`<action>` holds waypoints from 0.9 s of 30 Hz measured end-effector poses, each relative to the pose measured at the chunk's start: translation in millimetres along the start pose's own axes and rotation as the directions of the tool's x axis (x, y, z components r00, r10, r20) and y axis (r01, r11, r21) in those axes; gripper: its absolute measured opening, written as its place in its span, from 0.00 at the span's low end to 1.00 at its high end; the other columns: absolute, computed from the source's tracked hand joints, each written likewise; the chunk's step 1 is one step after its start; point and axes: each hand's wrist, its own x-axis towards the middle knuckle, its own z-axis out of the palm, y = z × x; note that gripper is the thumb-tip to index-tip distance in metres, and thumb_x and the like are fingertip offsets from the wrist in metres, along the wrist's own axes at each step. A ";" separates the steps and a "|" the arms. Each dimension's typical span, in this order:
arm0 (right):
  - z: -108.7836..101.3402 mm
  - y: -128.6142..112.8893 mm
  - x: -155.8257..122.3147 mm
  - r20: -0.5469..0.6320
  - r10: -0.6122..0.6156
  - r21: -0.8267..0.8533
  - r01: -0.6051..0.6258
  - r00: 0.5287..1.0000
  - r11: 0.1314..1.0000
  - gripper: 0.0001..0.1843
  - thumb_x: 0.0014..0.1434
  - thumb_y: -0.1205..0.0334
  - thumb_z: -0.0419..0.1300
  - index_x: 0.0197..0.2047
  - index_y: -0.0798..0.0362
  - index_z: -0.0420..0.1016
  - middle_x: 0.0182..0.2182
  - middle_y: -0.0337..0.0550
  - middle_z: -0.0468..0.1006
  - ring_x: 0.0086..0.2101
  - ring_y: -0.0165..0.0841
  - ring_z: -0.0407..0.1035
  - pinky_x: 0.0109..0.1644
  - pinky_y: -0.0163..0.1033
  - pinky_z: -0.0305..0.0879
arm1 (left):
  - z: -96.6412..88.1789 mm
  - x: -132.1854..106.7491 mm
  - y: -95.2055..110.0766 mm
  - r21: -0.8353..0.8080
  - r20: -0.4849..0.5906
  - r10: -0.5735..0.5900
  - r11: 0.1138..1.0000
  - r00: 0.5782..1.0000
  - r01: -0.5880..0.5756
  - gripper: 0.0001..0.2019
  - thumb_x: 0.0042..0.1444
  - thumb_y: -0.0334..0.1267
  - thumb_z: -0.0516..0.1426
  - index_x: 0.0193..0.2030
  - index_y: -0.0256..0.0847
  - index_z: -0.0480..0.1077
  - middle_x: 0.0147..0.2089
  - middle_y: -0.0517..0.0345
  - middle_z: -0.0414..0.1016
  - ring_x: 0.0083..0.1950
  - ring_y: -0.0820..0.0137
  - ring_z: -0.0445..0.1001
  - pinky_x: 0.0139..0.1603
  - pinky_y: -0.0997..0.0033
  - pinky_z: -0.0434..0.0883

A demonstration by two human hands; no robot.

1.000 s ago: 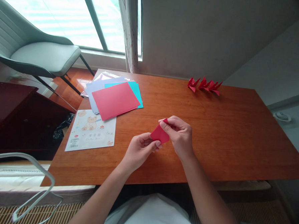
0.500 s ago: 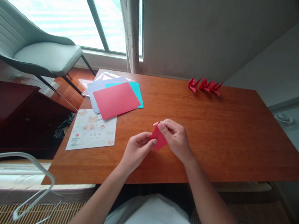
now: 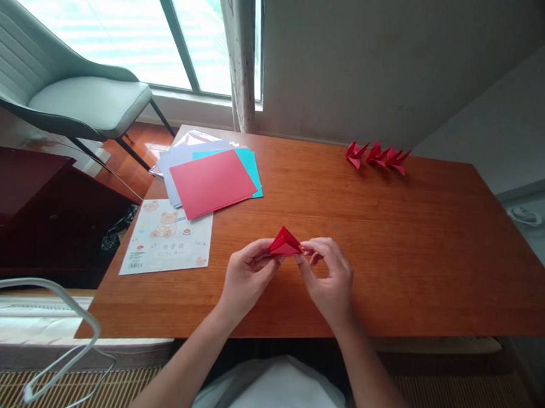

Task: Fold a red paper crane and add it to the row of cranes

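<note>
A small folded red paper is held up over the near middle of the table, its layers partly spread into a triangle. My left hand pinches its left corner between thumb and fingers. At the right corner, the thumb and fingertips of my right hand close on the paper. Three folded red paper cranes stand in a group at the table's far right. To the left lies a small stack of red sheets, on top of blue sheets and pale lilac sheets.
A white bear-print sheet lies at the table's left side. Behind the table are a wall and a curtain. A grey chair stands beyond the left corner. A white bent tube juts in at lower left.
The red paper has turned from a flat, hanging shape to a partly opened triangle. My right hand has moved from its top edge down to its right corner.
</note>
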 end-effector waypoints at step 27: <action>-3.9 12.1 -3.1 0.054 -0.090 0.121 0.083 0.994 0.989 0.16 0.61 0.73 0.63 0.50 0.46 0.75 0.42 0.45 0.78 0.40 0.34 0.73 0.35 0.37 0.73 | -5.0 -3.5 -5.2 0.145 0.032 0.104 0.984 0.994 -0.108 0.12 0.56 0.30 0.63 0.48 0.41 0.78 0.48 0.52 0.83 0.49 0.62 0.82 0.54 0.66 0.77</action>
